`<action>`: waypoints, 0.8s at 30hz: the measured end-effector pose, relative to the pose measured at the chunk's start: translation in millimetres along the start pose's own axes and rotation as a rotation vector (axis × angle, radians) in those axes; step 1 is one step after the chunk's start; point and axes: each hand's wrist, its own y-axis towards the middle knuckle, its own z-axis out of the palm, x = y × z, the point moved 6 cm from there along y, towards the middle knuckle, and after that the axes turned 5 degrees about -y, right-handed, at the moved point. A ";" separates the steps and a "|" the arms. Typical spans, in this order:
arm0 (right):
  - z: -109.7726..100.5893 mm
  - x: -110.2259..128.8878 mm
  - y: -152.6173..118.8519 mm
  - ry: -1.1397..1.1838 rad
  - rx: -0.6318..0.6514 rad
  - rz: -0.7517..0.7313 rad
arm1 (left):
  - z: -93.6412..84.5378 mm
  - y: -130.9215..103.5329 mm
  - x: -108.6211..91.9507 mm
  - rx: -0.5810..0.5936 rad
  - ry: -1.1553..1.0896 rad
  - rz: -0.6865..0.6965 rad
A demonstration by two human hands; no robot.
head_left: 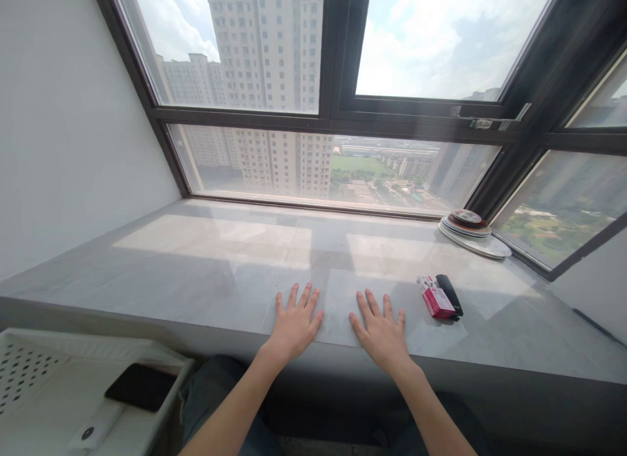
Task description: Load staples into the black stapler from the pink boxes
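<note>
My left hand (295, 322) lies flat on the pale stone windowsill (235, 283), its fingers spread and nothing in it. To its right, my right hand (381, 328) rests palm down near the sill's front edge, fingers apart and holding nothing. Nearest to the right hand is a small pink and white box (437, 300), a short way off to its right. A black stapler (449, 295) lies against the far side of that box. Neither hand touches the box or the stapler.
Several stacked plates and round discs (473, 232) stand in the sill's back right corner. A dark-framed window (333, 124) rises behind the sill. At lower left, a white plastic basket (78, 343) with holes holds a black phone (142, 386) and a white object with a dark round spot (95, 430).
</note>
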 end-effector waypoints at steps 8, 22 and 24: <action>9.3 0.1 23.9 -0.008 -0.022 0.034 | 6.0 14.9 -3.6 -0.047 -0.023 0.023; 16.4 1.4 55.3 0.029 0.028 0.044 | 15.9 40.4 0.9 -0.015 -0.023 0.061; 17.6 0.9 58.3 0.028 0.032 0.044 | 19.0 49.1 2.3 -0.013 -0.007 0.058</action>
